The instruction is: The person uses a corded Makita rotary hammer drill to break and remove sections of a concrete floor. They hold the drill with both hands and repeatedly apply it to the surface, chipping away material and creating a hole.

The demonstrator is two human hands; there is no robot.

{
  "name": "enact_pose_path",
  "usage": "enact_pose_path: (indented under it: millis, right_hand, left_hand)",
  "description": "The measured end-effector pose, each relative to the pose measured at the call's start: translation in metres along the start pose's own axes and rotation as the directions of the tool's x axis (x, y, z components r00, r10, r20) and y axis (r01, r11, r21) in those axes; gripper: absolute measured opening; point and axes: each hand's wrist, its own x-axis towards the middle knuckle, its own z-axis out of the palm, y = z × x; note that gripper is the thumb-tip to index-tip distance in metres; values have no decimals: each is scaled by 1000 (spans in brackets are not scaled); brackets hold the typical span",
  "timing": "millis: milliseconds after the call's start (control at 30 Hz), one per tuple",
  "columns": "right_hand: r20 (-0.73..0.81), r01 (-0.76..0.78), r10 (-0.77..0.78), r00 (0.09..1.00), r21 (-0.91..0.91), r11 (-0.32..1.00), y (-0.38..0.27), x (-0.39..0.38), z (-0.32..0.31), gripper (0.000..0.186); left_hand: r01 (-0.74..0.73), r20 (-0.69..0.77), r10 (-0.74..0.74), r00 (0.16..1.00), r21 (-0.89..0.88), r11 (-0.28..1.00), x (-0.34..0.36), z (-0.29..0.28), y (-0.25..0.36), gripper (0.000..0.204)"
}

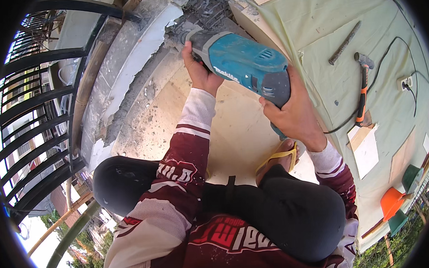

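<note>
A teal and dark grey rotary hammer drill is held in both hands, pointing up and left at a broken concrete ledge. My left hand wraps round its front end, near the collar. Around the rear grip closes my right hand, with the thumb along the dark housing. The tool's tip is lost among grey rubble, so I cannot tell whether it touches the concrete. A torn white edge of plaster runs along the ledge beside it.
On the pale green sheet at the right lie a rusty chisel, an orange-handled hammer, a white power socket with black cords, and an orange scoop-like tool. Black railings and a bamboo pole border the left.
</note>
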Motion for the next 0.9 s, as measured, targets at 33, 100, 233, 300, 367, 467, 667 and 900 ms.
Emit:
enact_pose_path:
  millis: [33,100,233,300,367,467,667,900]
  right_hand:
    - [51,-222,216,975,262,939,12,-23,-2,57]
    - [140,-438,438,888,547,713,30,-66,-9,50]
    - [74,-416,504,860,674,610,52,-117,-19,46]
    - [71,-370,438,896,665,649,58,-129,-18,45]
    - [45,-311,417,908,738,599,61,-135,-10,42]
    - [89,-342,429,899,756,558,68,-133,12,41]
    - [63,-385,462,885,658,647,72,-141,50,52]
    - [-9,-261,294,956,433,863,68,-133,30,76]
  left_hand:
    - [-22,-2,23,1000,72,997,-10,-4,-12,69]
    - [-12,-18,15,1000,187,982,-36,-8,-37,64]
    - [24,-37,-13,999,306,952,-80,-3,-73,62]
    - [10,-64,9,998,305,952,-92,2,-75,55]
    - [12,-72,16,997,371,928,-95,5,-69,62]
    - [-49,-66,80,995,380,924,-88,4,-50,62]
    - [-64,-65,96,993,385,921,-84,-8,-29,56]
    - [-116,-23,135,991,382,917,-83,-8,-22,74]
